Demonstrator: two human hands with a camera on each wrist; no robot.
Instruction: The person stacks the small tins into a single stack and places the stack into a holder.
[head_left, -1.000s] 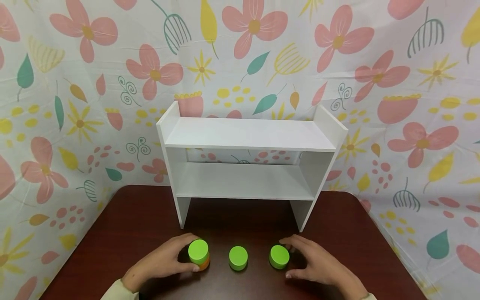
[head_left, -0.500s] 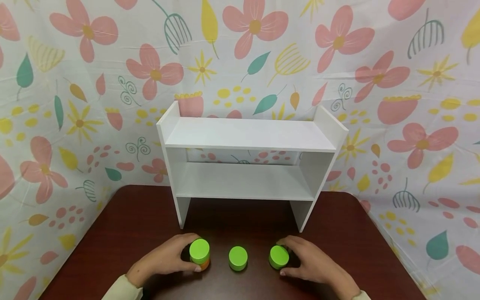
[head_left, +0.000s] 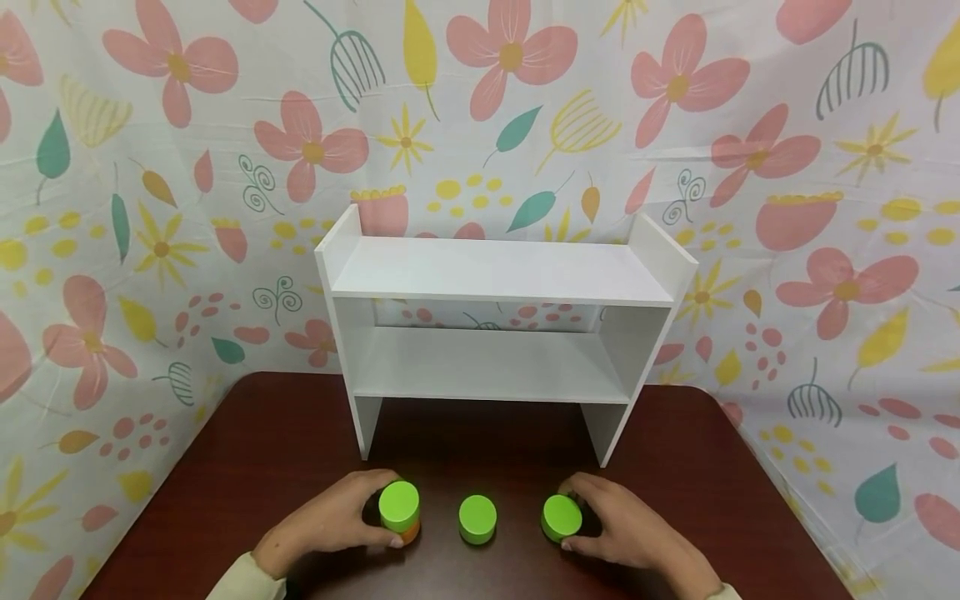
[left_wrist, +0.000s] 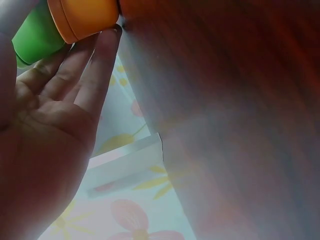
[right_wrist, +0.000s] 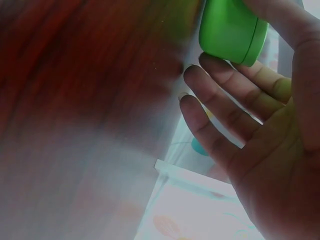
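In the head view my left hand (head_left: 333,517) grips a two-jar stack at the left, thumb in front and fingers behind. A small green jar (head_left: 399,502) sits on top of an orange jar (head_left: 410,532); the left wrist view shows fingertips along the orange jar (left_wrist: 92,19). My right hand (head_left: 626,525) holds another green jar (head_left: 561,517) between thumb and fingers. Seen from the right wrist, this green jar (right_wrist: 231,31) has a seam near its lid, and two of the fingers extend below it. Between the hands, a third green jar (head_left: 477,518) stands untouched.
A white two-tier shelf (head_left: 487,367) stands on the dark reddish-brown table (head_left: 247,450) behind the jars, its side panels reaching the tabletop. Flower-printed cloth (head_left: 480,108) hangs behind and on both sides.
My right hand has moved left, and its thumb and fingers have come round the right green jar. The left hand and its stack have shifted slightly right. The middle jar stays put.
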